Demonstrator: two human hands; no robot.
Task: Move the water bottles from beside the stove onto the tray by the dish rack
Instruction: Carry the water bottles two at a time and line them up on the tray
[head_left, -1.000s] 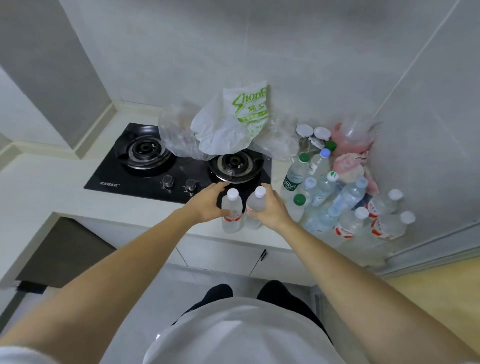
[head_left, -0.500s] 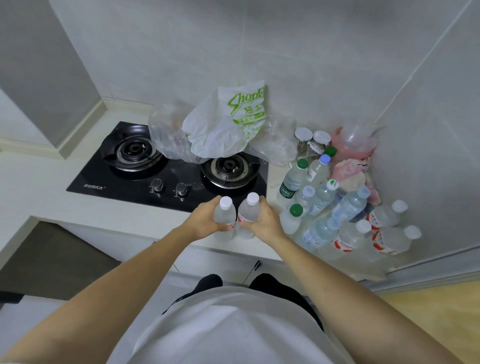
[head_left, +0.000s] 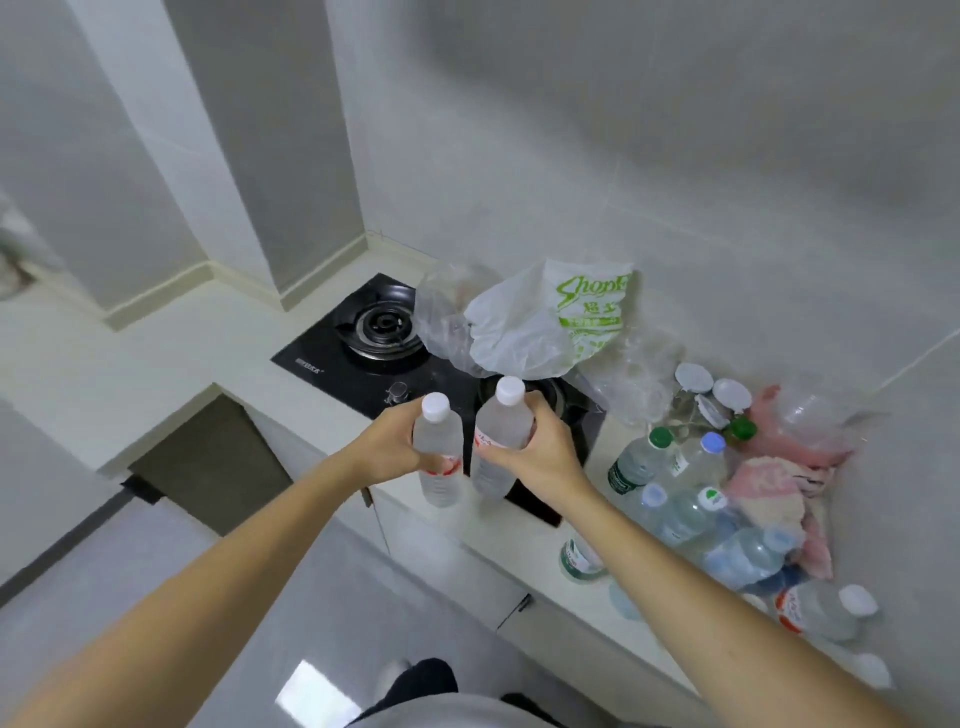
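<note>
My left hand (head_left: 387, 447) grips a clear water bottle with a white cap (head_left: 439, 457), held upright in the air in front of the stove (head_left: 332, 358). Beside it my right hand (head_left: 540, 452) grips a second white-capped bottle (head_left: 498, 436), tilted slightly left. Both bottles hang above the counter's front edge. A heap of several more water bottles (head_left: 691, 499), with green, blue and white caps, stands and lies on the counter to the right of the stove. No tray or dish rack is in view.
White and clear plastic bags (head_left: 530, 322) lie over the stove's right burner. Pink cloth and bags (head_left: 779, 483) fill the corner behind the bottles. The white counter (head_left: 171, 343) runs left and turns toward me; a wall column stands at its back.
Both hands have lifted their bottles off the counter and drawn them toward me. My view has swung to the left, so the bottle heap now sits at the right edge.
</note>
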